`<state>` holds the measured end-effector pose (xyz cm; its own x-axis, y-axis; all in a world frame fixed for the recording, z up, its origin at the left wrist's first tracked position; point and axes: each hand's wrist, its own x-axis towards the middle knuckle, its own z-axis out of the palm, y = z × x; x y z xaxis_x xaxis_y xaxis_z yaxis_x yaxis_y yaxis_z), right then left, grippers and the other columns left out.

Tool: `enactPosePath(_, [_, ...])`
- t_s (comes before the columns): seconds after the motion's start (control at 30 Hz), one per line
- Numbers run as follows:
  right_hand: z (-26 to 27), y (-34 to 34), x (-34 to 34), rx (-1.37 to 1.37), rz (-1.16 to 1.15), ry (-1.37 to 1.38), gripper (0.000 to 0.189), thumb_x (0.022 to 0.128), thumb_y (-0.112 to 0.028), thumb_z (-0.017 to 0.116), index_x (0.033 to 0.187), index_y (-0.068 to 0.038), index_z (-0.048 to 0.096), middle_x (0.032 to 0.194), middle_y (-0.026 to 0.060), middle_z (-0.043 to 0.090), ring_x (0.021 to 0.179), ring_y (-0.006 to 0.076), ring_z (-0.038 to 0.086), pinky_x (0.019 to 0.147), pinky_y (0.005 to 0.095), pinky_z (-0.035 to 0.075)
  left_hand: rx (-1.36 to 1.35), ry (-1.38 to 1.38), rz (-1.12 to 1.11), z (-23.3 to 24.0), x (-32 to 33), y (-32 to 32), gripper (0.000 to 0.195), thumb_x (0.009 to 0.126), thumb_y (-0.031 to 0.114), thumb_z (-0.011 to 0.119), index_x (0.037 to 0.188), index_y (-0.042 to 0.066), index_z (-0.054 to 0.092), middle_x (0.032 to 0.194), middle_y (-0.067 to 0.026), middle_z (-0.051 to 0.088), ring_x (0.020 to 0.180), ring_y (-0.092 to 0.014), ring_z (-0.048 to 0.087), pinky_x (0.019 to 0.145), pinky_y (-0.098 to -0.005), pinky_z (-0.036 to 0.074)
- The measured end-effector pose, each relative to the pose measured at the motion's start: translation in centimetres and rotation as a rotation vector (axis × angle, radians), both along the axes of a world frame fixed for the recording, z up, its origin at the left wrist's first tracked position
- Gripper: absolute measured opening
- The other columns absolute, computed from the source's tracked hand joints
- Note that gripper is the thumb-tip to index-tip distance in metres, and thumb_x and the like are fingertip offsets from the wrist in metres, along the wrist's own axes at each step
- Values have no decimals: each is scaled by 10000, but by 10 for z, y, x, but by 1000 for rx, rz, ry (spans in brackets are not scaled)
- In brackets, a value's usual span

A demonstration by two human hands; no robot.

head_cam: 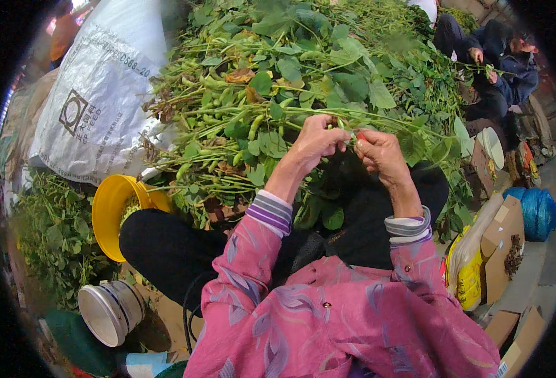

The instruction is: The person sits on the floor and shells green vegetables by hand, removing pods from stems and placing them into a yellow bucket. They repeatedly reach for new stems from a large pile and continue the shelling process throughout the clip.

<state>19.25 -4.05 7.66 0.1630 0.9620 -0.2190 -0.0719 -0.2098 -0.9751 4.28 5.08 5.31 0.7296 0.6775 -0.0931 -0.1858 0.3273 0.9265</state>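
My left hand (316, 140) pinches a green bean pod (341, 124) at its fingertips, over a heap of uprooted soybean plants (278, 85). Close beside it, almost touching, my right hand (379, 152) has its fingers closed on a small red object (360, 136); what it is I cannot tell. Leafy stalks (372, 118) with plump pods run just behind both hands. Left of my knee, a yellow bucket (112, 208) lies tipped on its side with pale green pods (130, 208) in it.
A white woven feed sack (107, 94) bearing print stands at the left. Below it are more plants (60, 236) and a tipped white bucket (112, 312). Cardboard (502, 250), a yellow bag (471, 274) and a blue bundle (533, 212) lie right. Another person (500, 71) holds a stalk.
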Motion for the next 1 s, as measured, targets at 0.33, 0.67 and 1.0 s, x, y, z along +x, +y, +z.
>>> enactPosePath(0.33, [-14,-5,-6,101,-124,245,203,871,-82,551,1054,1,579,655,-20,499,457,-7,341,386,148,234,-246,-299,149,-23,16,-9,189,847,153,623,995,52,564,778,13,587,556,-64,536,452,-159,378])
enactPosePath(0.67, [-33,10,-18,406,-372,-446,183,803,-75,652,970,-1,635,679,-25,566,538,38,456,470,186,351,-325,-388,580,-20,54,-34,119,855,133,606,897,21,602,715,8,567,487,-51,481,414,-185,377])
enactPosePath(1.0, [-34,11,-24,516,-452,-261,102,811,-45,664,894,6,635,655,-20,562,523,23,451,463,164,324,-386,-561,613,-15,59,-52,207,868,135,540,684,43,557,592,27,497,420,-48,385,369,-219,295])
